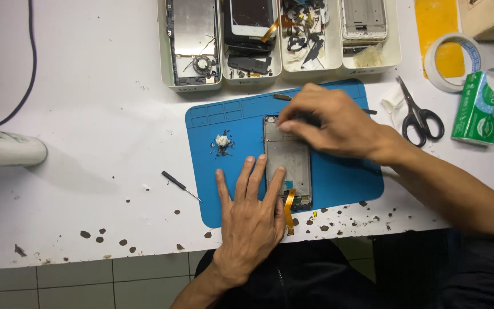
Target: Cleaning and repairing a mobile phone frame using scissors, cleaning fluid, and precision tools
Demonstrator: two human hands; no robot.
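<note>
An opened phone frame (pixel 288 157) lies lengthwise on a blue work mat (pixel 338 177), with an orange flex cable (pixel 289 209) trailing off its near end. My left hand (pixel 250 212) lies flat, fingers spread, pressing the frame's near left side. My right hand (pixel 327 120) is bent over the frame's far end, its fingertips pinched at the top edge around a thin dark tool (pixel 284 97) whose ends stick out on both sides of the hand. A small white wad with dark bits (pixel 222 141) sits on the mat to the left.
Four white trays (pixel 192 86) of phone parts line the far edge. Black scissors (pixel 419 117), a tape roll (pixel 451 60) and a green tissue pack (pixel 481 106) lie to the right. A small screwdriver (pixel 181 185) and a white cylinder (pixel 7 149) lie on the left.
</note>
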